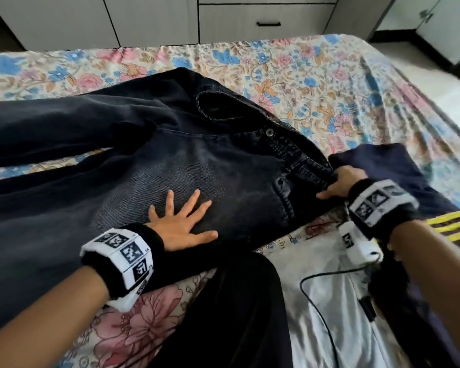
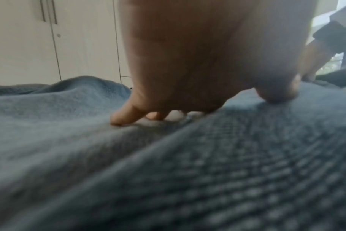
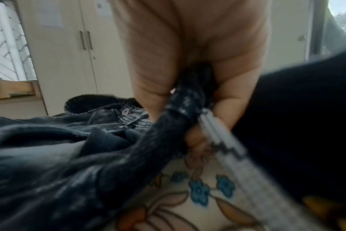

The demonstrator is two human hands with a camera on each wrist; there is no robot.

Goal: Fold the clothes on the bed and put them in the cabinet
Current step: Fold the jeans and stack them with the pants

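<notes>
A pair of dark faded jeans (image 1: 170, 160) lies spread across the floral bed sheet (image 1: 316, 83), waistband to the right and both legs running off to the left. My left hand (image 1: 181, 221) presses flat on the near thigh with fingers spread; the left wrist view shows its fingertips (image 2: 120, 118) touching the denim (image 2: 168, 171). My right hand (image 1: 340, 181) grips the near corner of the waistband, and in the right wrist view the bunched waistband (image 3: 188, 96) passes between curled fingers. The jeans' button (image 1: 270, 132) sits at mid waistband.
A navy garment with yellow stripes (image 1: 398, 176) lies just right of my right hand. A white satin garment (image 1: 316, 301) and a black one (image 1: 223, 314) lie at the near edge, with a black cable (image 1: 319, 296) over them. White cabinets and a drawer (image 1: 266, 22) stand beyond the bed.
</notes>
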